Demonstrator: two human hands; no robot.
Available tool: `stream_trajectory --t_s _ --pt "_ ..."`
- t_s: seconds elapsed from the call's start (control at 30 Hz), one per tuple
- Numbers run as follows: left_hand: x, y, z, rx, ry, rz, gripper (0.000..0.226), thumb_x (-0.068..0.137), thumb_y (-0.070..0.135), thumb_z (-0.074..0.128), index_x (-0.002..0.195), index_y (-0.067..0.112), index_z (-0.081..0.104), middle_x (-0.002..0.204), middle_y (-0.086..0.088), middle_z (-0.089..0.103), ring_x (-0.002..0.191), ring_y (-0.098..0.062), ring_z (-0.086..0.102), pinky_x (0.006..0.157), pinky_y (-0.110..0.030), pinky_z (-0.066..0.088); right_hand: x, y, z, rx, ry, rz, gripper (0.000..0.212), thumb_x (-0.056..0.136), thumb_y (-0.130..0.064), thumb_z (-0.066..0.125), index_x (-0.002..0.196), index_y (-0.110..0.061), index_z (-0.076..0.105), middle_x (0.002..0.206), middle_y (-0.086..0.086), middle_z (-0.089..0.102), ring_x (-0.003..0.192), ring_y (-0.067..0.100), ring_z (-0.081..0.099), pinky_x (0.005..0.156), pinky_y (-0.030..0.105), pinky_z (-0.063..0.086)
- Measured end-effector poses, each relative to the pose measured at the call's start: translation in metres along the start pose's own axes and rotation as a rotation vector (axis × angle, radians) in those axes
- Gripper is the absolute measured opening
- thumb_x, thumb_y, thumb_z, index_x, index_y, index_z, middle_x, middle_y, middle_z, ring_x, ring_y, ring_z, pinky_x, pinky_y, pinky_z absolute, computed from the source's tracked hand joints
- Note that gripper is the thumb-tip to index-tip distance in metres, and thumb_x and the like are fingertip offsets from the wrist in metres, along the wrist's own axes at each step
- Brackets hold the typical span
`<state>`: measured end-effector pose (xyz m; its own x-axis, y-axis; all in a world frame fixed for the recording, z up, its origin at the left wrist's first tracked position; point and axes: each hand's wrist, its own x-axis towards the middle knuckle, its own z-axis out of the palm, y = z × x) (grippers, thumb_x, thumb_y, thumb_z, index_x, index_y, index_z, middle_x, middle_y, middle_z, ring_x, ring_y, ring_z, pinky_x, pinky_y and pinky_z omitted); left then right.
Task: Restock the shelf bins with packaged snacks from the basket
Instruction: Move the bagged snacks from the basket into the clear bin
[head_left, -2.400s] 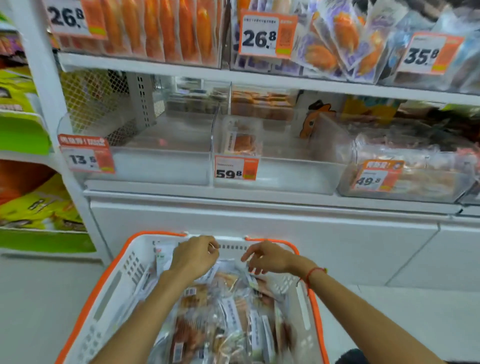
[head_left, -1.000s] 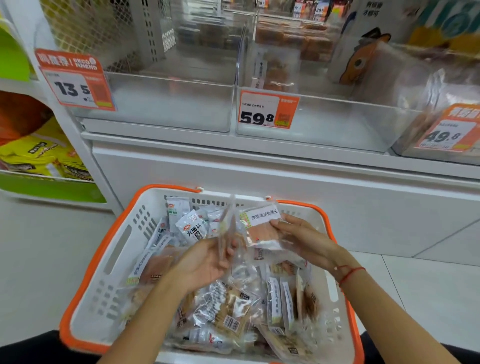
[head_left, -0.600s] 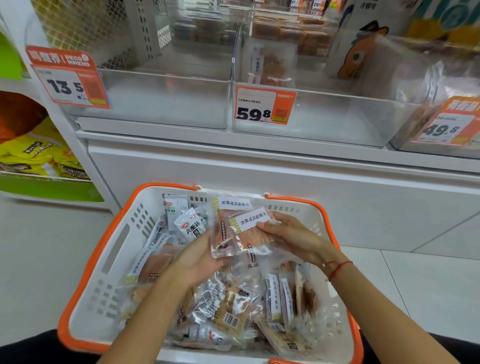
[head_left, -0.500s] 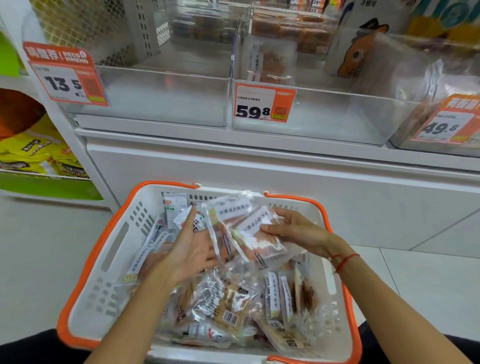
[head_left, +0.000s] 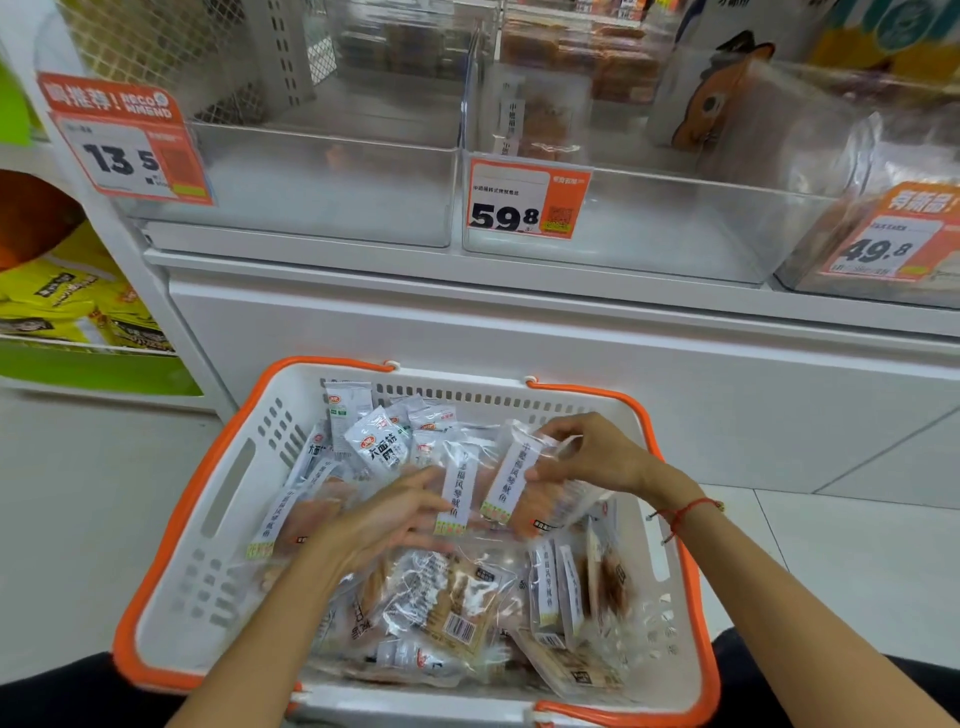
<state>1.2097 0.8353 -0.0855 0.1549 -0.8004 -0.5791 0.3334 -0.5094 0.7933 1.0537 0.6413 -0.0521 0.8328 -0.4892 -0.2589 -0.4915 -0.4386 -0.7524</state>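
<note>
- Right hand (head_left: 589, 457) pinches a clear snack packet (head_left: 524, 480) by its upper right edge, thumb on the front and fingers over the top; the packet is lifted just above the pile in the basket (head_left: 171, 525).
- Long axis of that packet runs near upright, top tilted right, white label strip facing the camera.
- Left hand (head_left: 379, 519) has fingers spread and only loosely bent, touching the lower edge of a second packet (head_left: 460, 488) just left of the first; a firm grip is not evident, looks more like steadying.
- The two packets lie side by side, edges touching or overlapping; can't tell which.
- Key relation: the bins sit up and ahead of both hands. The middle bin (head_left: 649, 223), with the 59.8 tag (head_left: 527, 200), lies almost straight above the right hand; the left bin (head_left: 322, 182) is up and to the left.
- Right hand is nearer the middle bin and already holds a packet, so it's the likely carrier; the lift must clear the basket's far rim.
- Other packets remain heaped in the basket, so restocking looks early.
</note>
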Motion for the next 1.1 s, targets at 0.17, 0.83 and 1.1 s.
stream_trajectory --t_s 0.17,0.83,1.1 --pt "0.0 0.002 0.007 0.041 -0.027 -0.017 0.046 0.101 0.03 0.036 0.145 0.015 0.028 0.147 -0.009 0.041 0.127 -0.031 0.048 0.082 -0.042 0.057 0.003 -0.006 0.02 -0.153 0.095 -0.067 0.044 0.064 -0.032 0.086 0.102 -0.025 0.065 0.113 0.0 0.047 0.094 0.015 0.048 0.087 0.027 0.046" --pt "-0.005 0.012 0.009 0.431 0.245 0.081 0.068 0.099 0.049 0.03 0.152 0.02 -0.001 0.158 0.007 -0.002 0.146 -0.014 0.004 0.116 -0.034 0.009 0.006 0.009 0.063 0.685 -0.062 0.254 0.025 0.095 -0.014 0.055 0.12 -0.01 0.055 0.11 0.012 0.069 0.101 0.025 0.067 0.094 0.043 0.052" --pt "-0.02 -0.016 -0.049 0.073 0.443 0.165 0.06 0.097 0.031 0.049 0.15 0.024 0.02 0.149 0.009 0.031 0.132 -0.013 0.036 0.114 -0.044 0.027 -0.007 -0.018 0.098 -0.572 -0.382 0.073 0.065 0.078 -0.049 0.071 0.127 -0.012 0.05 0.131 0.006 0.048 0.121 0.024 0.045 0.102 0.037 0.042"
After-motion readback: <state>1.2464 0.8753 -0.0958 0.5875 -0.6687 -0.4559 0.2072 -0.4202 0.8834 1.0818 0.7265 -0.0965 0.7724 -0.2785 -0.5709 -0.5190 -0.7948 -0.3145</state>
